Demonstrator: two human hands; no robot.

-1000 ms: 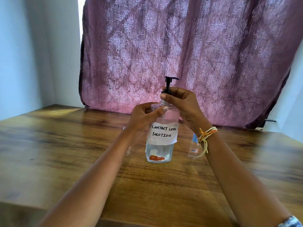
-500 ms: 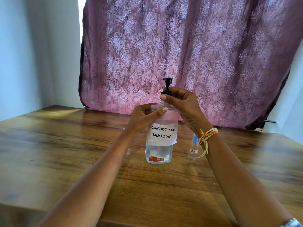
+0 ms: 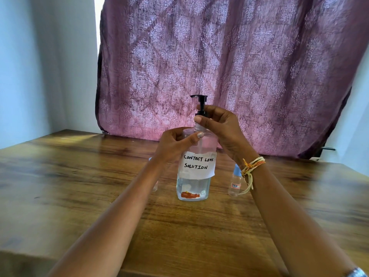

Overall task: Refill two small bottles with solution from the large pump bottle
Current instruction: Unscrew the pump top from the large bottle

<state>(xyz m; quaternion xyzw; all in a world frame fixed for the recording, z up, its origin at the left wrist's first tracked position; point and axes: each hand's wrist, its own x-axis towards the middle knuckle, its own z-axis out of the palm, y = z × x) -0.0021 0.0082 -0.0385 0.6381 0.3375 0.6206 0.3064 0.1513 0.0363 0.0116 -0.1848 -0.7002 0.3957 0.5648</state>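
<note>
Wooden table (image 3: pixel 79 196): both hands grip the pump bottle (image 3: pixel 192 188).

A wooden counter (image 3: pixel 79 196) is carrying a pump bottle (image 3: pixel 192 188), with a small bottle (image 3: pixel 235 184) standing just beside it.

Large pump bottle (image 3: pixel 193 176) upright on bench (image 3: pixel 79 186), label reads "CONTACT LENS SOLUTION". Left hand (image 3: pixel 175 143) grips its shoulder, right hand (image 3: pixel 217 126) pinches the black pump (image 3: pixel 200 102) collar. Small bottle (image 3: pixel 235 181) just right of it; another mostly hidden behind left wrist.
</note>
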